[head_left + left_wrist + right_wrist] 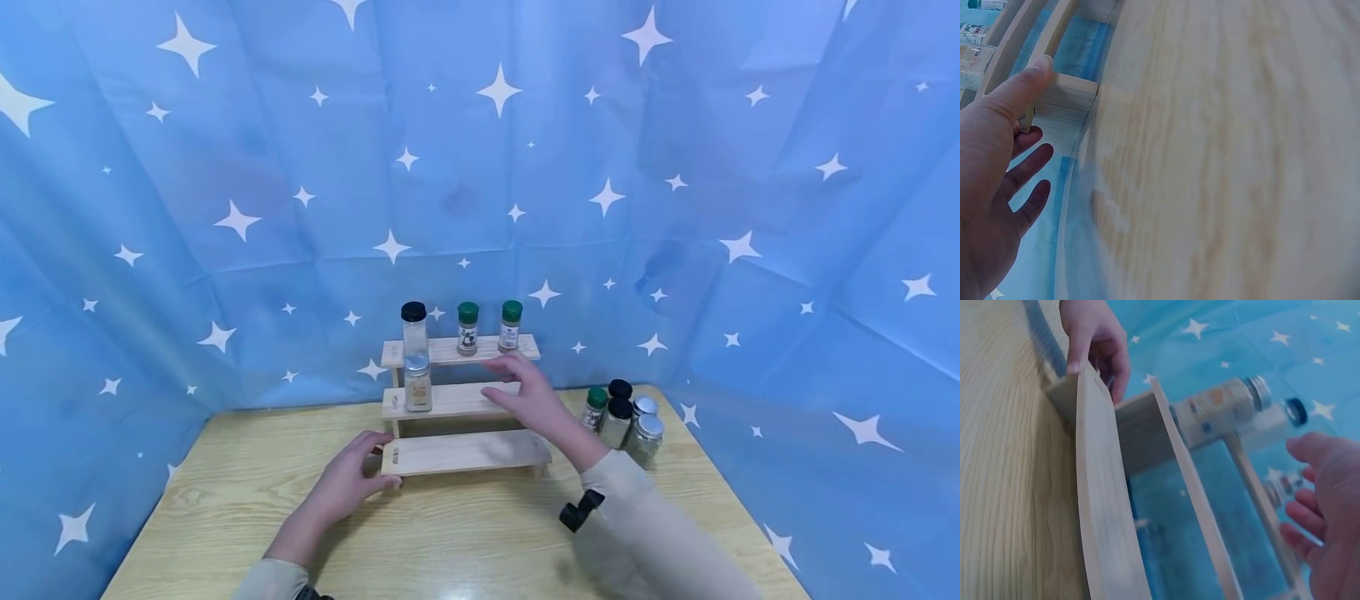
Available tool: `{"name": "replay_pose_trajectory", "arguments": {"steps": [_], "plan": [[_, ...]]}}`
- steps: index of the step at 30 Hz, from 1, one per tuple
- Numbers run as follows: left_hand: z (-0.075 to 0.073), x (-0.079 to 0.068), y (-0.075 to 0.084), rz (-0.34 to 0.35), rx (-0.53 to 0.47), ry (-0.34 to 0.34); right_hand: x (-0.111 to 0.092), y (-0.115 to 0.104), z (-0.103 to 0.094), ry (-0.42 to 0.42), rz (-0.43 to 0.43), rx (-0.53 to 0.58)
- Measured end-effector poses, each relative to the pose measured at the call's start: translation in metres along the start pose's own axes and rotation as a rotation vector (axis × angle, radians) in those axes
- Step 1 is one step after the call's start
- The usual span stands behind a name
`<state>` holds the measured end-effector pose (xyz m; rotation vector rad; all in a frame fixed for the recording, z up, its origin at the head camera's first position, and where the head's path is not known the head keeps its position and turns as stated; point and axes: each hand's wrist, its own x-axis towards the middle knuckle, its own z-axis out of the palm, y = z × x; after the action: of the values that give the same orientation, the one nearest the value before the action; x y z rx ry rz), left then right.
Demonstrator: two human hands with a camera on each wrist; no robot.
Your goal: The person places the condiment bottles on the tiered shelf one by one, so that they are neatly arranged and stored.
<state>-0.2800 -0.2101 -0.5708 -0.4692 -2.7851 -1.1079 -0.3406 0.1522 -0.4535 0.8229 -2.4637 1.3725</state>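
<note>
A three-tier wooden rack [465, 450] stands on the table. My left hand [345, 479] grips the left end of its lowest board, thumb at the front edge, as the left wrist view also shows. Over the right part of the middle board hovers my right hand [528, 400], fingers loosely bent and holding nothing. On the middle board's left end sits a silver-lidded spice jar [417, 387]. The top board carries a black-lidded jar [415, 333] on the left and two green-capped spice bottles, one near the centre [467, 333] and one farther right [510, 329].
Several more jars stand grouped on the table to the right of the rack, among them a green-capped bottle [595, 408], a black-lidded jar [617, 425] and a silver-lidded jar [647, 442]. A blue star-patterned curtain [450, 192] hangs behind and beside the wooden table [465, 542].
</note>
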Motion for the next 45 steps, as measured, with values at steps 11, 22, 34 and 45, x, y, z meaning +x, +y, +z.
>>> {"name": "replay_pose_trajectory", "arguments": {"steps": [11,22,34,45], "plan": [[-0.001,0.0,0.001,-0.009,-0.009,-0.002,-0.049,0.024,-0.062,0.1,0.048,-0.158],[0.002,-0.001,-0.001,-0.001,-0.005,-0.002,-0.113,0.06,-0.103,0.306,0.115,-0.317],[0.001,0.0,0.0,-0.02,-0.031,-0.003,-0.147,0.091,-0.125,0.39,0.234,-0.327],[0.001,0.0,0.0,-0.029,-0.013,-0.007,-0.164,0.112,-0.132,0.398,0.353,-0.357]]}}
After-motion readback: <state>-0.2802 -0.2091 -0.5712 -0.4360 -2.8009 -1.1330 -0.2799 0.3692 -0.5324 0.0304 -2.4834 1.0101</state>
